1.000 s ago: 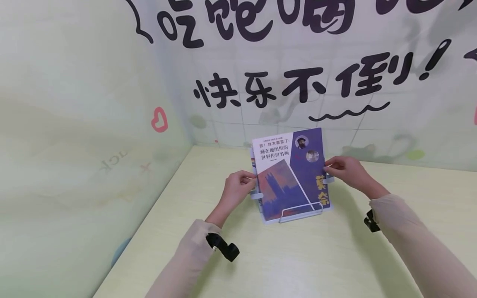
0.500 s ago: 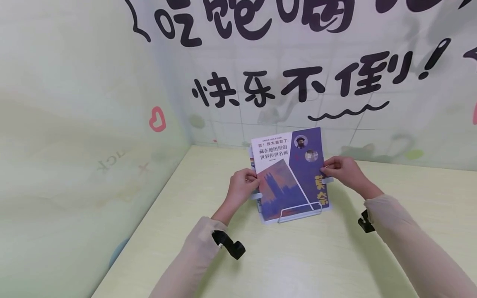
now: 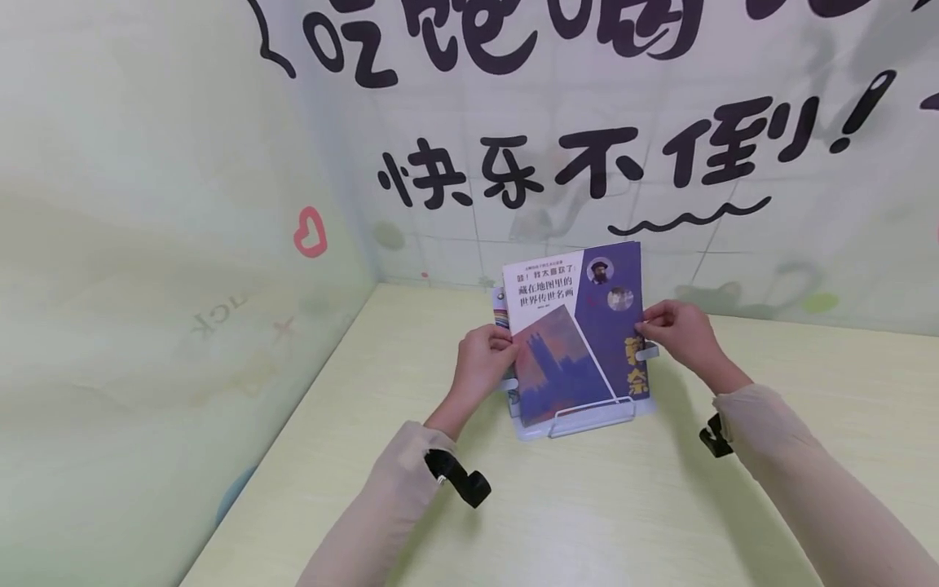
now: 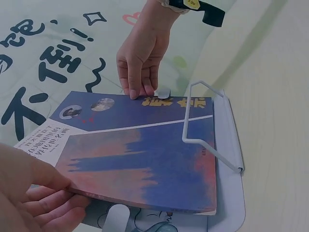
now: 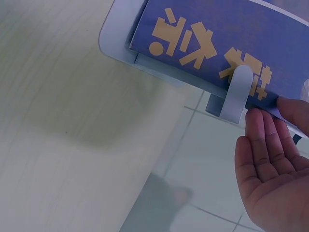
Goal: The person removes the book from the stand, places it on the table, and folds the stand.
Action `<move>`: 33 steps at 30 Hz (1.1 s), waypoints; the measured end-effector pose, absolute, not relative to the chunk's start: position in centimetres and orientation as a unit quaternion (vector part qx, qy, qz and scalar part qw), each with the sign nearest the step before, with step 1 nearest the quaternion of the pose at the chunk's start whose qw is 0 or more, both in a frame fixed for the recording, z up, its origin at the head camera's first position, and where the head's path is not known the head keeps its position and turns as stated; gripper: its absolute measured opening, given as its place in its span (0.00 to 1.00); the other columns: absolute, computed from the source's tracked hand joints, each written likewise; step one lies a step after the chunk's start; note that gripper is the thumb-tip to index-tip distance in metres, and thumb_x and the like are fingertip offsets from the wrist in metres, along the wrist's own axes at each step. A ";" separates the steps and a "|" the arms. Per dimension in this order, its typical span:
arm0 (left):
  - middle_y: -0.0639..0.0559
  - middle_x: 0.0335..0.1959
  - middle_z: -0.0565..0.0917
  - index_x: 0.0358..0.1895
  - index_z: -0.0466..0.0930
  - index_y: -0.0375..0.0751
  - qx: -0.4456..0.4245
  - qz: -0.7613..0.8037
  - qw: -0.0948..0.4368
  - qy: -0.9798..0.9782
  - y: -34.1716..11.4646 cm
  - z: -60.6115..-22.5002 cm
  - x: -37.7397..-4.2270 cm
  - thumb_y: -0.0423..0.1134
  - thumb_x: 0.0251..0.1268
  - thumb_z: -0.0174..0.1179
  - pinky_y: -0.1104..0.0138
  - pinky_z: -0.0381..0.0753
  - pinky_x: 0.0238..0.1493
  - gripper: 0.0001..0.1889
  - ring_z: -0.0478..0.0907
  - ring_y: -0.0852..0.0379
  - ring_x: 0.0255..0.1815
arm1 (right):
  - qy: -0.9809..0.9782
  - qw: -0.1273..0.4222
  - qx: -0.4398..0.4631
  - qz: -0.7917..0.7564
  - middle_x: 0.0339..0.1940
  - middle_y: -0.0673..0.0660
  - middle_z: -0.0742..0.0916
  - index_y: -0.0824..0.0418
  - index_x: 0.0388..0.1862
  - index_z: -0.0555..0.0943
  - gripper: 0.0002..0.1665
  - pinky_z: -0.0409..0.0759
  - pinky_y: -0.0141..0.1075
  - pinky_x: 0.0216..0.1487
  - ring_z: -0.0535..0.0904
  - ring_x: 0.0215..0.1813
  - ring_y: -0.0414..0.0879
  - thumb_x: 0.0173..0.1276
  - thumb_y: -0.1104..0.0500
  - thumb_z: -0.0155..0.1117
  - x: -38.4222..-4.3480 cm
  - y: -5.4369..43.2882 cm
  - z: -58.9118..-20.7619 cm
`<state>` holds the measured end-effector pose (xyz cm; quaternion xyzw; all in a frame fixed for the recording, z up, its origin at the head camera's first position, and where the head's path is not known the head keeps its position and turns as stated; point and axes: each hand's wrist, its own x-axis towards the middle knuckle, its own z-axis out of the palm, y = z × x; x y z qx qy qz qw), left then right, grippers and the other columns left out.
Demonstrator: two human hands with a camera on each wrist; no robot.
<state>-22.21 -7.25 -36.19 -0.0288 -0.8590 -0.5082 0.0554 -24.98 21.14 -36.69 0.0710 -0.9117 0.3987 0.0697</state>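
A purple-and-white book [image 3: 579, 326] with a painting of a tower on its cover leans back on a white book stand [image 3: 592, 428]. My left hand [image 3: 480, 363] pinches the book's left edge, thumb on the cover and fingers behind. On the opposite edge my right hand [image 3: 685, 338] holds it the same way, just above the right side clip [image 5: 236, 94], which still overlaps the cover. The left clip [image 4: 117, 217] lies outside the book's edge. In the head view the book's bottom sits behind the wire front rest [image 4: 187, 116], a little above the stand's base.
Behind the book, a patterned panel [image 3: 501, 310] of the stand shows at the left. The pale table [image 3: 572, 505] runs back to a wall [image 3: 440, 244] with large black lettering. Another wall [image 3: 147, 285] closes the left side.
The book has risen slightly and shifted right against the stand, its left edge coming clear of the left clip. My left hand has moved right and up with it.
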 end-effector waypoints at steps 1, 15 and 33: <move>0.44 0.29 0.84 0.35 0.80 0.31 -0.031 -0.509 0.056 -0.858 -7.2 -36.1 -22.2 0.30 0.54 0.62 0.70 0.80 0.29 0.06 0.81 0.55 0.30 | -0.912 0.074 0.069 0.397 0.28 0.62 0.84 0.75 0.37 0.77 0.14 0.73 0.33 0.27 0.75 0.26 0.40 0.59 0.63 0.64 -25.0 21.1 -36.6; 0.40 0.36 0.81 0.41 0.73 0.29 -0.042 -0.517 0.076 -0.852 -6.4 -35.9 -22.0 0.26 0.61 0.54 0.64 0.79 0.38 0.06 0.79 0.50 0.38 | -0.907 0.102 0.061 0.403 0.25 0.60 0.84 0.74 0.36 0.77 0.14 0.71 0.31 0.24 0.73 0.24 0.36 0.59 0.62 0.65 -24.7 20.7 -35.6; 0.36 0.38 0.81 0.41 0.71 0.26 -0.123 -0.560 0.187 -0.797 -6.4 -34.4 -21.5 0.22 0.61 0.53 0.66 0.78 0.46 0.07 0.79 0.48 0.43 | -0.871 0.147 0.073 0.464 0.28 0.54 0.83 0.73 0.40 0.75 0.18 0.74 0.21 0.28 0.74 0.26 0.26 0.59 0.59 0.66 -24.1 21.0 -32.8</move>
